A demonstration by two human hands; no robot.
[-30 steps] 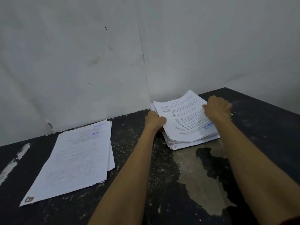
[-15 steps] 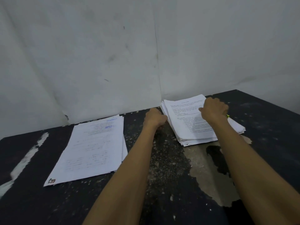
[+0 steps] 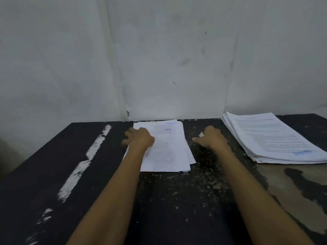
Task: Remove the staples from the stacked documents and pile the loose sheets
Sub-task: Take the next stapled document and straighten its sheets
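Loose white sheets (image 3: 168, 149) piled at the black worktop (image 3: 53, 156)'s back edge.
Left hand (image 3: 139, 138) rests on them, right hand (image 3: 210, 138) just beside; neither grip is clear; thick white document stack (image 3: 269, 137) at back right corner.

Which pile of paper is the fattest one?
The right stack, at the table's right end by the wall. It is many sheets thick, while the middle pile at the left hand is much thinner.

Both bare forearms reach from the bottom edge toward frame centre. Left hand (image 3: 139, 139) lies palm down, fingers spread. Right hand (image 3: 211, 139), right of centre, has its fingers curled; whether it holds anything is unclear.
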